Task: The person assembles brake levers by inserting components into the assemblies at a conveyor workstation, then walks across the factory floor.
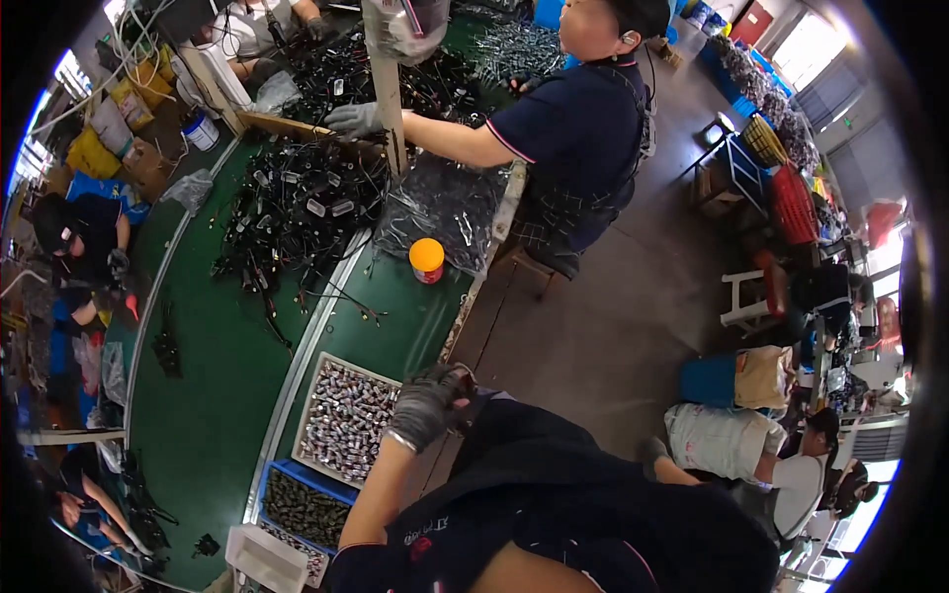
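Observation:
My left hand (pixel 425 407), in a grey knit glove, is raised beside the right edge of a white tray (pixel 308 397). Its fingers are curled in, and what they hold, if anything, is hidden. Many small silvery cylindrical parts (pixel 346 420) fill that tray. My right hand (pixel 650 457), also gloved, hangs out to the right beside a white woven sack (pixel 727 445); its fingers are mostly hidden. Just below the tray is a blue bin (pixel 265 494) of small dark parts, with a white box (pixel 267 559) nearer me.
A co-worker (pixel 603 128) sits ahead, one gloved hand at a heap of black cables (pixel 297 203). An orange-lidded tub (pixel 426 259) stands on the green bench (pixel 217 395) near black plastic bags (pixel 435 212). At right are a stool (pixel 751 299) and a blue bin (pixel 707 382).

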`<action>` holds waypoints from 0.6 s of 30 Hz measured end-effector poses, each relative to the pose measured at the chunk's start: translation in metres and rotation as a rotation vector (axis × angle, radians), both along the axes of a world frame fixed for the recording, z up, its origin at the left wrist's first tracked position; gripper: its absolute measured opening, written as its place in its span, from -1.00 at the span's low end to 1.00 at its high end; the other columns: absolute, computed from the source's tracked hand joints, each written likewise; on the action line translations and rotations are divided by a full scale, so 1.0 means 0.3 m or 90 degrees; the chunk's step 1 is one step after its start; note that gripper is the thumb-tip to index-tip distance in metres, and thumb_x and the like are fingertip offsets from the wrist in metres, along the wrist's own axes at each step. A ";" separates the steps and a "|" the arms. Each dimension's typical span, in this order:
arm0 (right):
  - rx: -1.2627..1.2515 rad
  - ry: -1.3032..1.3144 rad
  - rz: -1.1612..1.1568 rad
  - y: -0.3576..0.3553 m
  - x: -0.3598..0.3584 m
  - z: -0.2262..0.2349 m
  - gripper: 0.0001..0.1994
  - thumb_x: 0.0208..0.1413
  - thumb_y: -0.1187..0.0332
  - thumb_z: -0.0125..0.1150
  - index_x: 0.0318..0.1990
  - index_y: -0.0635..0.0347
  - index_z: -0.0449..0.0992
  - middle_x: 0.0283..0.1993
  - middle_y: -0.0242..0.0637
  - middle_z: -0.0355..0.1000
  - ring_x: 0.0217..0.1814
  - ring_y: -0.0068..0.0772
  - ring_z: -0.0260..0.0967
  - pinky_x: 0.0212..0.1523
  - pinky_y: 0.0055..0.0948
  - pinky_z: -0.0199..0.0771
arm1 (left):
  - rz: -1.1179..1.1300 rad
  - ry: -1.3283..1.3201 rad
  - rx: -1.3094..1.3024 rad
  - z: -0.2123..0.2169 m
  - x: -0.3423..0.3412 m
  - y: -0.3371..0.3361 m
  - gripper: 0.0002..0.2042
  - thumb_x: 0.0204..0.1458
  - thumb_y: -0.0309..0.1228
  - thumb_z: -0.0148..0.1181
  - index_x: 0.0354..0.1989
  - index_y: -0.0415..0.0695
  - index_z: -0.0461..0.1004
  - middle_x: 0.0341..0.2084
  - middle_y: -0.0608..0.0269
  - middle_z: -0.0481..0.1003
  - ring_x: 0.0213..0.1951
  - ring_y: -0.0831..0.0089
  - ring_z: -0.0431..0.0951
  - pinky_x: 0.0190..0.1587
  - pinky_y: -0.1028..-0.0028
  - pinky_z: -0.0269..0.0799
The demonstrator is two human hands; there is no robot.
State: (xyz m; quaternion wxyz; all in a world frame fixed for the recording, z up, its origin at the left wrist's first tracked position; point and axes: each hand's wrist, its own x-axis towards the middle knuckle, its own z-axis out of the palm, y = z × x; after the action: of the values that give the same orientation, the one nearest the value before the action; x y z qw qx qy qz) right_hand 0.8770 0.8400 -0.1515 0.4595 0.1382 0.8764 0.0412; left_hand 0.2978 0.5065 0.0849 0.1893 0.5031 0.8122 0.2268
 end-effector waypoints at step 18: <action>-0.328 0.342 -0.657 -0.081 -0.799 0.592 -0.76 0.07 0.27 0.21 -0.14 0.13 0.56 -0.11 -0.12 0.49 -0.04 -0.29 0.44 -0.01 -0.31 0.41 | 0.428 0.396 -0.277 -0.152 -1.097 0.375 -0.10 -0.27 0.01 0.30 0.29 -0.08 0.07 0.24 0.09 0.14 0.30 0.10 0.04 0.32 0.04 -0.22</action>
State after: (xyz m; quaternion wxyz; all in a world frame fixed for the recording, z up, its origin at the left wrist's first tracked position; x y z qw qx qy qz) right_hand 0.6372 0.8158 0.0260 0.2030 0.4329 0.7636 -0.4339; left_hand -0.0312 0.6188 0.0393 -0.0446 0.2063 0.9756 -0.0598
